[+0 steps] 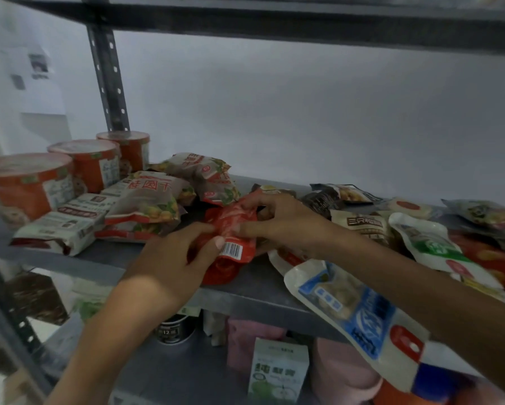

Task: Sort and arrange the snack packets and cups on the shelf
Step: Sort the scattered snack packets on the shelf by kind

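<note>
Both my hands hold a red snack packet [234,226] with a white barcode label, over the middle of the grey shelf [245,290]. My left hand [175,255] grips its near end, thumb beside the barcode. My right hand [280,223] pinches its far side. Three orange cups [29,185] stand in a row at the shelf's left end. Brown-and-red packets [149,200] and white packets [70,220] are piled beside the cups. More mixed packets [426,244] lie to the right.
A blue-and-white packet [356,314] hangs over the shelf's front edge under my right forearm. A perforated metal upright [108,80] rises behind the cups. The lower shelf holds a dark cup [175,331], a green-and-white box [277,372] and pink bags [245,343].
</note>
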